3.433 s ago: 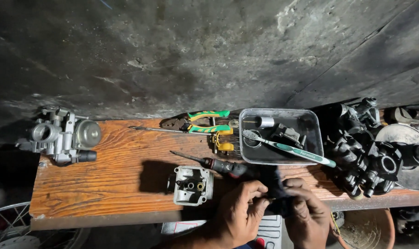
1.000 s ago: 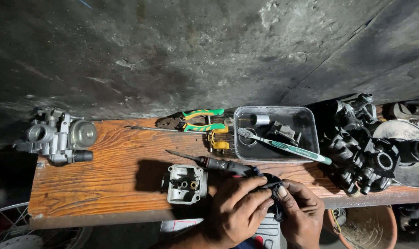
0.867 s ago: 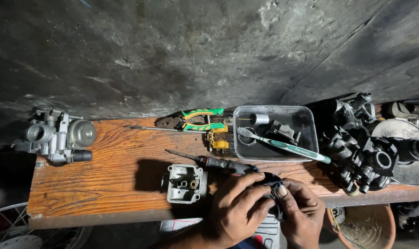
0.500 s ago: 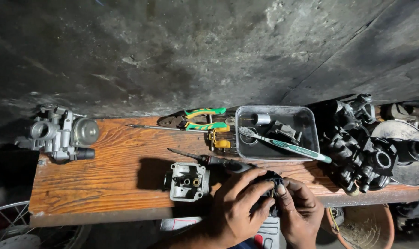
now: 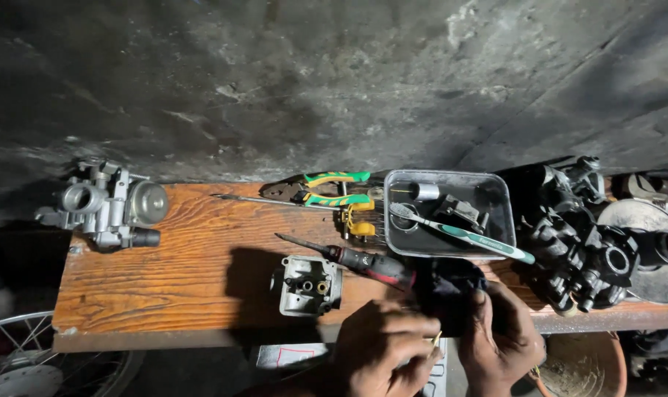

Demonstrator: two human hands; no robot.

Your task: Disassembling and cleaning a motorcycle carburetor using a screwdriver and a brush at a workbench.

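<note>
- Left hand (image 5: 389,351) and right hand (image 5: 499,340) meet at the wooden board's (image 5: 194,272) front edge, both gripping a dark cloth (image 5: 448,290); a thin brass part (image 5: 435,341) sticks out from the left fingertips.
- A red-handled screwdriver (image 5: 352,259) lies just beside the cloth, near 1 float bowl (image 5: 308,284).

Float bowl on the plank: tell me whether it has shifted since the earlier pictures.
No. The float bowl lies in the same place on the wooden plank, just below the screwdriver tip, as before.
</note>
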